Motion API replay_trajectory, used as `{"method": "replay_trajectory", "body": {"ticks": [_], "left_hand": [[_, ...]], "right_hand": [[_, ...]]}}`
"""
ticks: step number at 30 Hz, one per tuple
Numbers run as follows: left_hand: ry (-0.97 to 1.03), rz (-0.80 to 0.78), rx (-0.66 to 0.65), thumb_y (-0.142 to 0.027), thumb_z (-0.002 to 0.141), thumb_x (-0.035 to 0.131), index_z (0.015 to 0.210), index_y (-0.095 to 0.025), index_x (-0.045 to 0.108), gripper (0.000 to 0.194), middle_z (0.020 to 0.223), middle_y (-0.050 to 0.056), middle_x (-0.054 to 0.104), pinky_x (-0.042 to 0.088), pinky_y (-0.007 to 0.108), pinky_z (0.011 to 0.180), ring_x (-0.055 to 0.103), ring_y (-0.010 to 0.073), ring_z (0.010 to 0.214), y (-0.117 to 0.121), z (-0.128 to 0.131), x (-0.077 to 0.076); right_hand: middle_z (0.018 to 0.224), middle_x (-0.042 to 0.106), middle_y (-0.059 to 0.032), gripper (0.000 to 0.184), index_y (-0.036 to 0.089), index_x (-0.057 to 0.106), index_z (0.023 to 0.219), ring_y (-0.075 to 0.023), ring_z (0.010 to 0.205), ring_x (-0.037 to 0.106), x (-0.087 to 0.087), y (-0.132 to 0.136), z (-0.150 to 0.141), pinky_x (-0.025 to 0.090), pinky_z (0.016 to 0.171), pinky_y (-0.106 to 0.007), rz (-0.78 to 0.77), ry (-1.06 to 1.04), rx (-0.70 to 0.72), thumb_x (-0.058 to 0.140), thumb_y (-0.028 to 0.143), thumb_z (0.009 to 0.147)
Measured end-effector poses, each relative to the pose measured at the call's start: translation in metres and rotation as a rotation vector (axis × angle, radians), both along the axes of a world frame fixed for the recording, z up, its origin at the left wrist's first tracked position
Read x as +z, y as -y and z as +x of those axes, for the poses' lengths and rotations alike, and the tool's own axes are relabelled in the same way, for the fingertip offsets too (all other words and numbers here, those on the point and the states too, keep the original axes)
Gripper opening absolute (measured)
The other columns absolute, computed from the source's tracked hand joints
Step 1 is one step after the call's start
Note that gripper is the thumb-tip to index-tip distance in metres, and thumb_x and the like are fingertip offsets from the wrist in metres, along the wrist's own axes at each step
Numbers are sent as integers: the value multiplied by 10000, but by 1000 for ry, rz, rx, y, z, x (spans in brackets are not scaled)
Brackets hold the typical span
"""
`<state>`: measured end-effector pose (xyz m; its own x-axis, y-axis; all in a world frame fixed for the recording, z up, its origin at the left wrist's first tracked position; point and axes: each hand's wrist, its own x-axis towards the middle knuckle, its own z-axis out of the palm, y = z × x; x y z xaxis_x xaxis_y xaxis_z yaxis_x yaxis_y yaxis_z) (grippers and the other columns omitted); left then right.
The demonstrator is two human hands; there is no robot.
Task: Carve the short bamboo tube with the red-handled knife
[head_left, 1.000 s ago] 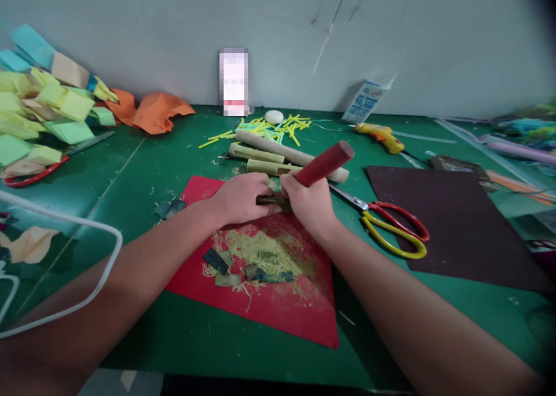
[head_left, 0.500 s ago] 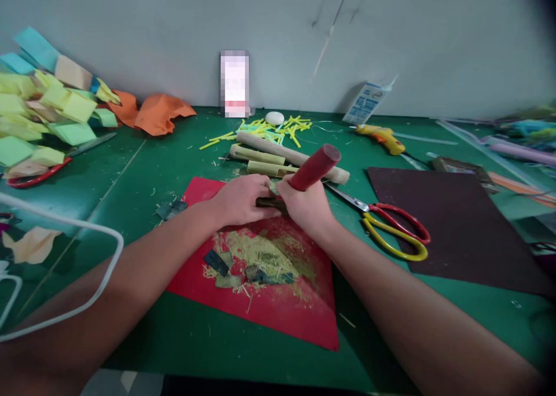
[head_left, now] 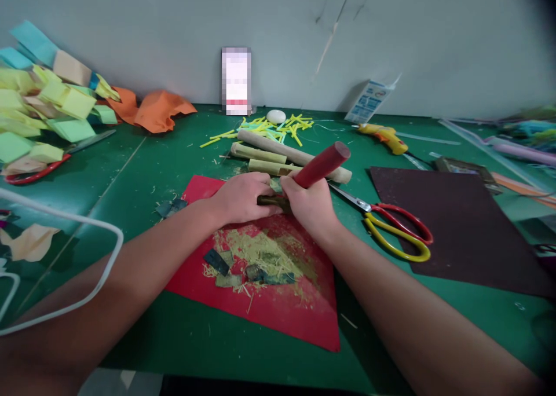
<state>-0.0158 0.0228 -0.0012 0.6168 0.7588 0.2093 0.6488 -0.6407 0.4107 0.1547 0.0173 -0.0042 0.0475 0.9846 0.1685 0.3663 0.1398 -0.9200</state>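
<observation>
My right hand (head_left: 310,202) is closed around the thick red handle (head_left: 324,164) of a tool, which slants up to the right. The tool's working end is hidden by my hands. Beside it, my left hand (head_left: 243,198) presses down with bent fingers on a dark, narrow bamboo piece (head_left: 271,201), partly covered by both hands. Under them lies a red sheet (head_left: 304,326). Yellowish dust and shavings (head_left: 264,245) are spread over it, with several dark green chips (head_left: 217,261) among them.
Bamboo tubes (head_left: 260,152) and a pale rod (head_left: 282,147) lie just beyond my hands. Scissors (head_left: 399,242) with red and yellow handles are at right, by a dark sheet (head_left: 452,228). A yellow glue gun (head_left: 384,136) lies farther back. A white cable (head_left: 119,239) loops at left.
The red handle and my right hand have shifted slightly to the right, and the handle leans a little more. My left hand stays almost where it was.
</observation>
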Motion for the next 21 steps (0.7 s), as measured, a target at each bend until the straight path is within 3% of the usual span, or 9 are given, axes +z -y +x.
{"method": "replay_trajectory", "body": {"ticks": [6,12,21], "left_hand": [[34,-1,-95,-435,889,621,948,-214,746,260,987,64,669,488,343,848,632,222,968,-3,-3,-1],[-2,-30,-2,-452,874,632,910,-198,753,284,898,52,637,477,332,750,625,210,875,0,0,2],[-34,0,-3,-486,889,604,917,-205,763,324,930,60,642,475,347,769,623,221,906,0,0,1]], "right_hand": [[531,392,52,246,235,383,527,-117,554,368,4,5,-4,313,555,-301,-44,52,2,576,272,675],[515,352,64,232,242,353,537,-107,533,331,10,8,-4,280,516,-296,5,-111,-9,530,235,686],[505,383,63,259,232,378,519,-109,533,369,5,1,-2,299,543,-302,-8,13,-30,552,248,709]]}}
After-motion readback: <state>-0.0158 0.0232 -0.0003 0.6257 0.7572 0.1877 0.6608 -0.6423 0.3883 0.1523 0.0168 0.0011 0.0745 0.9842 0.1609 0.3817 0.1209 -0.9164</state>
